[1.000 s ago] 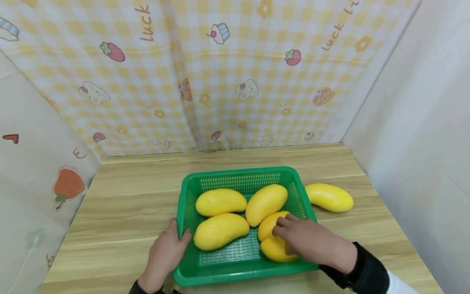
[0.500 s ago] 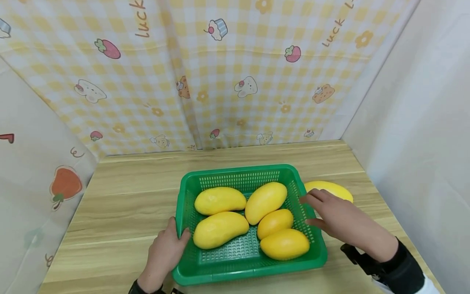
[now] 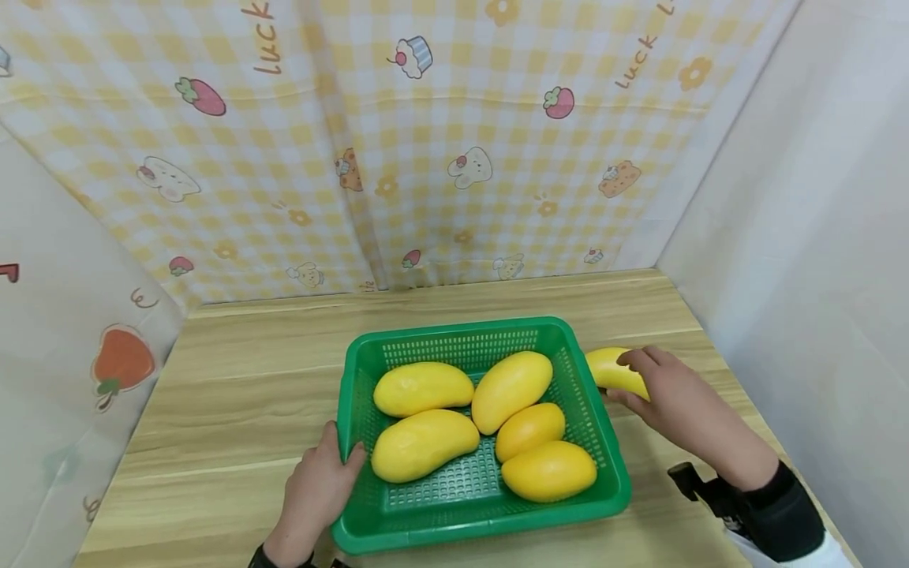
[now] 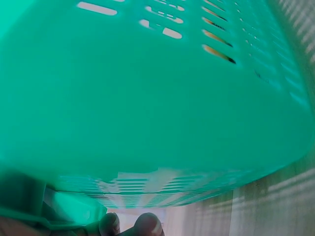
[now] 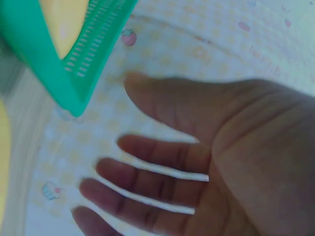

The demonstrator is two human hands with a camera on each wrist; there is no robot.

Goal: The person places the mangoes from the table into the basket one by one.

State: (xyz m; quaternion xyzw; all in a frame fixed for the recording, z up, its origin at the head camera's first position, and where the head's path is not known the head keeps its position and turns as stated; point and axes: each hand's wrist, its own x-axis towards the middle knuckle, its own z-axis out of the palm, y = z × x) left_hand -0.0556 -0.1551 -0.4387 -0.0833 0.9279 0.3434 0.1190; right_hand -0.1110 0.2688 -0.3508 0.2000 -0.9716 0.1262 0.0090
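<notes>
A green plastic basket (image 3: 490, 525) holds several yellow mangoes, two on its left side (image 3: 424, 446) and the others to the right (image 3: 549, 472). My left hand (image 3: 316, 483) grips the basket's left rim, thumb inside; the left wrist view is mostly filled by the green basket wall (image 4: 123, 108). Just outside the basket's right side, another mango (image 3: 607, 368) lies on the table. Over its right part is my right hand (image 3: 689, 406), thumb and fingers spread around it. In the right wrist view the fingers (image 5: 147, 199) are extended with nothing between them.
The wood-grain table (image 3: 234, 379) ends at a checked cloth backdrop (image 3: 426, 213). White cloth walls stand at the left and at the right (image 3: 802, 237), the right one close to my right arm.
My right hand has left the mangoes in the basket, crossed the right rim and come over the mango outside. My left hand stays on the rim. The head view has shifted slightly.
</notes>
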